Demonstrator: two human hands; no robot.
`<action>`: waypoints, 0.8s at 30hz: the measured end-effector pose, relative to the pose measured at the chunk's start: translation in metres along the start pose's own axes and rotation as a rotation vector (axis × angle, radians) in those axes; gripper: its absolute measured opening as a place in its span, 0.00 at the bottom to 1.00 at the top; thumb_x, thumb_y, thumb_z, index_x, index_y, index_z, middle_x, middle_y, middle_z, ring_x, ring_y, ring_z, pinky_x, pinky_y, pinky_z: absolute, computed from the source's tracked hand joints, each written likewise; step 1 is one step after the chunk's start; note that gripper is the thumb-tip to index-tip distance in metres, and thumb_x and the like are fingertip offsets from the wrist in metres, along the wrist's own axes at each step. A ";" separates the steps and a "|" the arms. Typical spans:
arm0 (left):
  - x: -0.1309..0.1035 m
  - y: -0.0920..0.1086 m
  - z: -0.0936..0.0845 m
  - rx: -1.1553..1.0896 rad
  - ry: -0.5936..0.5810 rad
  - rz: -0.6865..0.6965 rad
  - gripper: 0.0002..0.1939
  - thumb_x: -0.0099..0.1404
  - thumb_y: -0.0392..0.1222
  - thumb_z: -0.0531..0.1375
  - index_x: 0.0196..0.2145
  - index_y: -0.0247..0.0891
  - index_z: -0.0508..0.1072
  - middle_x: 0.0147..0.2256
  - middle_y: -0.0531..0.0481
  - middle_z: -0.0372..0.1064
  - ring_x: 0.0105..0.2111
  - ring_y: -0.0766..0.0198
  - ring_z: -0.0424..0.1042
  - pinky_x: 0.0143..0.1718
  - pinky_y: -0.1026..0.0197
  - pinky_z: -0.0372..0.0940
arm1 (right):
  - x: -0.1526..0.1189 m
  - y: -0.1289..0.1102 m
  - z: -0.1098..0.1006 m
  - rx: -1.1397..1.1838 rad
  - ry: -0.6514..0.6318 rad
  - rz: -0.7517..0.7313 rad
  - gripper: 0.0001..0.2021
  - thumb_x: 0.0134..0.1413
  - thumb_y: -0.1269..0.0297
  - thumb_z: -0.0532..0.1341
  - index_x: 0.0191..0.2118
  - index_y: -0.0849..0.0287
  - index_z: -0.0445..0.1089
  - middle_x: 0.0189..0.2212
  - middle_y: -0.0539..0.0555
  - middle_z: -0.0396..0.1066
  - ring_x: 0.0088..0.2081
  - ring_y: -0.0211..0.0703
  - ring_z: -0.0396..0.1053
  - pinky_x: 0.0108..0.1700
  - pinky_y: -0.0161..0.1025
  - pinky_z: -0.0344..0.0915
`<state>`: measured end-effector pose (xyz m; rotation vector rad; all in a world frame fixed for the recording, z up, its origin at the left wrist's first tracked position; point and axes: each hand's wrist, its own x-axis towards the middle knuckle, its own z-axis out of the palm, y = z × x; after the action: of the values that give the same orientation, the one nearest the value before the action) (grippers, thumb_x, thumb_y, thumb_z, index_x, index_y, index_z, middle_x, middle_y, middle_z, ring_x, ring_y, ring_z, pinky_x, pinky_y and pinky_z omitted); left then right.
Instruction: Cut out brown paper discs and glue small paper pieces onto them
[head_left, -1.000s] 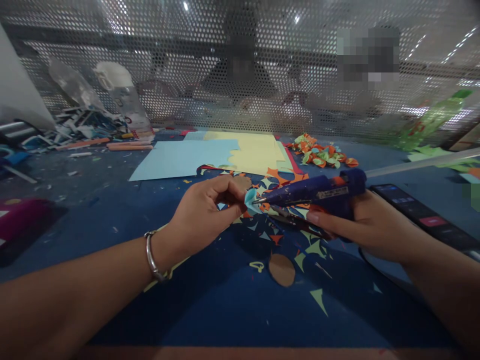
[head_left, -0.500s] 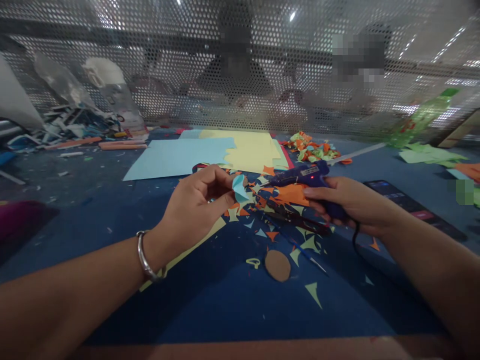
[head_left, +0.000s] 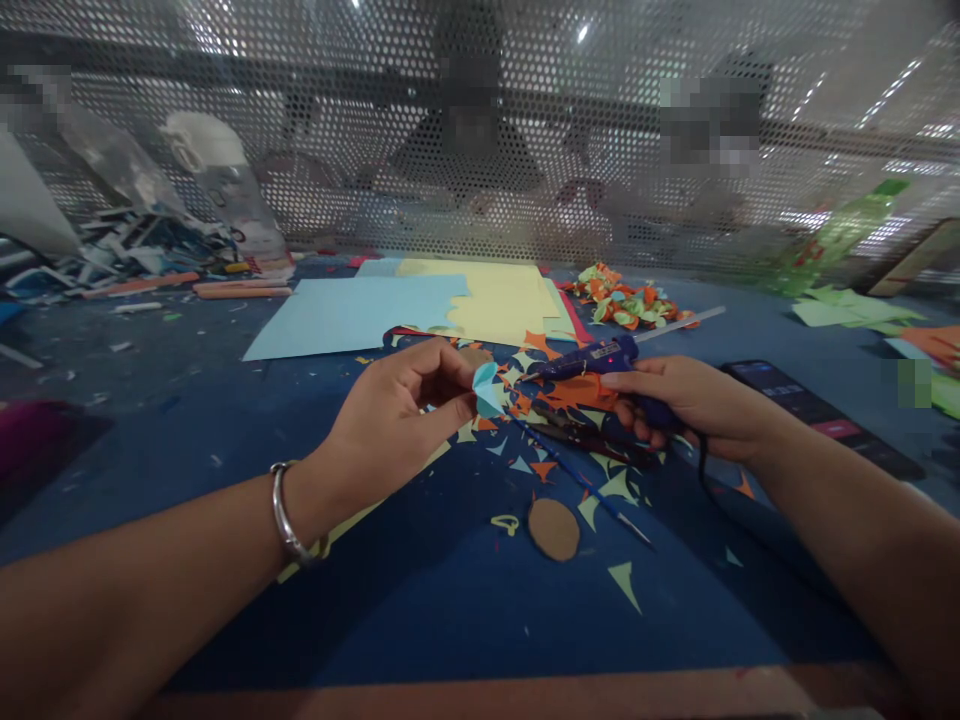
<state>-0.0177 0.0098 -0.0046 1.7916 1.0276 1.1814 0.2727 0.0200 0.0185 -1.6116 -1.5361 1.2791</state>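
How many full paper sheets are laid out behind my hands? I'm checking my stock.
2 show plainly: a light blue paper sheet at left and a pale yellow paper sheet overlapping its right edge. Coloured edges peeking beneath the yellow one suggest more sheets hidden underneath.

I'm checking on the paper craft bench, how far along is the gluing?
Done: a heap of folded orange and green paper pieces lies at the back. In hand: the left hand pinches a folded light-blue paper piece; the right hand grips the blue glue gun. Left: uncut blue and yellow paper sheets and a brown paper oval.
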 end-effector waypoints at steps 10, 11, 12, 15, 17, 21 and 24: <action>0.000 -0.002 -0.001 0.033 -0.048 0.007 0.03 0.61 0.37 0.65 0.33 0.38 0.73 0.30 0.51 0.73 0.30 0.64 0.72 0.34 0.59 0.69 | 0.012 0.003 -0.018 -0.750 0.358 -0.118 0.20 0.52 0.42 0.66 0.28 0.56 0.74 0.22 0.53 0.72 0.23 0.43 0.67 0.25 0.39 0.57; 0.000 -0.002 -0.001 0.039 -0.050 0.007 0.03 0.61 0.37 0.65 0.33 0.38 0.73 0.30 0.50 0.73 0.31 0.64 0.72 0.34 0.59 0.69 | 0.008 0.002 -0.017 -0.819 0.447 -0.180 0.19 0.52 0.42 0.66 0.30 0.55 0.75 0.24 0.54 0.73 0.26 0.45 0.68 0.27 0.40 0.56; 0.001 -0.003 0.000 0.041 -0.050 0.005 0.03 0.61 0.37 0.65 0.33 0.38 0.73 0.30 0.50 0.73 0.30 0.64 0.72 0.33 0.59 0.69 | 0.004 0.001 -0.014 -0.851 0.524 -0.247 0.18 0.53 0.43 0.66 0.32 0.55 0.76 0.26 0.55 0.74 0.27 0.46 0.68 0.27 0.40 0.56; 0.001 -0.004 0.001 0.030 -0.046 0.008 0.04 0.60 0.37 0.65 0.32 0.38 0.72 0.30 0.50 0.74 0.29 0.64 0.72 0.32 0.60 0.69 | -0.012 -0.002 0.006 -0.704 0.430 -0.481 0.14 0.59 0.49 0.63 0.36 0.55 0.75 0.27 0.53 0.74 0.26 0.43 0.68 0.30 0.40 0.61; 0.002 -0.004 0.002 0.032 -0.045 0.005 0.05 0.59 0.38 0.65 0.31 0.38 0.72 0.30 0.50 0.74 0.29 0.64 0.73 0.32 0.60 0.69 | -0.021 -0.003 0.024 -0.656 0.223 -0.598 0.11 0.62 0.55 0.62 0.39 0.56 0.76 0.28 0.51 0.74 0.26 0.40 0.68 0.30 0.39 0.62; 0.002 -0.004 0.003 0.040 -0.027 0.016 0.06 0.58 0.37 0.66 0.30 0.39 0.71 0.28 0.52 0.71 0.28 0.65 0.71 0.31 0.61 0.67 | -0.032 -0.005 0.053 -0.648 -0.138 -0.752 0.08 0.64 0.60 0.62 0.41 0.57 0.76 0.33 0.52 0.76 0.30 0.39 0.71 0.34 0.37 0.66; 0.002 -0.004 0.004 0.014 -0.020 0.028 0.05 0.58 0.36 0.66 0.29 0.39 0.71 0.29 0.53 0.70 0.28 0.67 0.70 0.31 0.62 0.67 | -0.036 -0.006 0.063 -0.666 -0.258 -0.840 0.07 0.65 0.62 0.62 0.41 0.58 0.75 0.33 0.52 0.76 0.35 0.41 0.72 0.41 0.39 0.67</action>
<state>-0.0142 0.0125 -0.0086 1.8309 1.0045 1.1732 0.2180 -0.0264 0.0087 -0.8937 -2.5976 0.5291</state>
